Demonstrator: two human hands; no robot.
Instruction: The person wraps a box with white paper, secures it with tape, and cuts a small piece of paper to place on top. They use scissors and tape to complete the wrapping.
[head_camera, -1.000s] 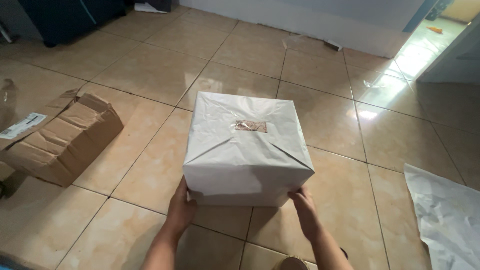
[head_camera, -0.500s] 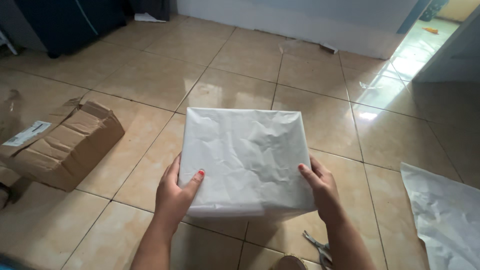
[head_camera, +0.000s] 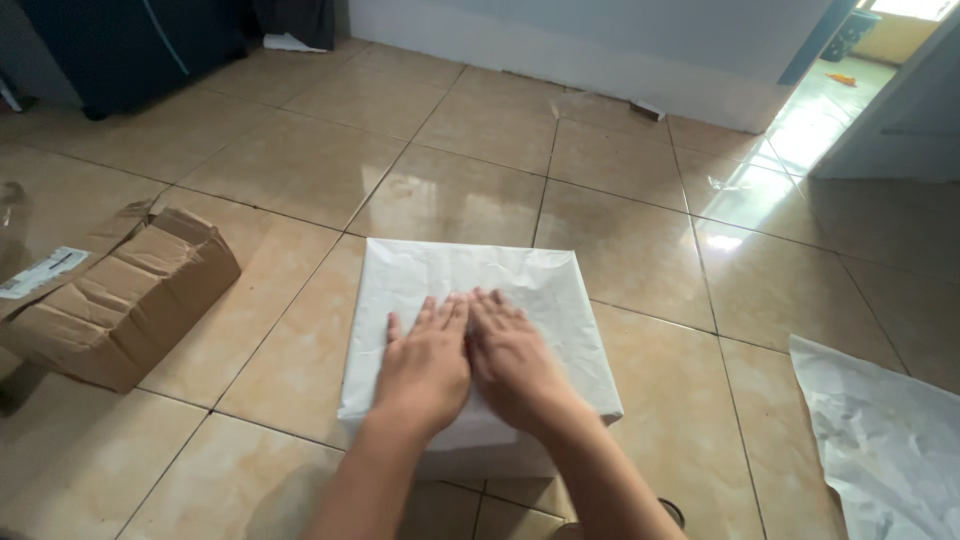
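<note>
A box wrapped in crinkled white paper (head_camera: 560, 290) stands on the tan tiled floor in front of me. My left hand (head_camera: 425, 365) lies flat on its top face, fingers stretched forward. My right hand (head_camera: 512, 355) lies flat beside it, the two hands touching side by side near the middle of the top. Neither hand holds anything. The taped, folded side of the wrapping is out of sight.
A crushed brown cardboard box (head_camera: 125, 295) lies on the floor to the left. A loose sheet of white paper (head_camera: 885, 440) is spread at the right. A dark cabinet (head_camera: 130, 40) stands at the far left, and a white wall and a doorway are behind.
The box was tipped from showing its taped, folded side to a plain face up. My hands left its sides and came together flat on top.
</note>
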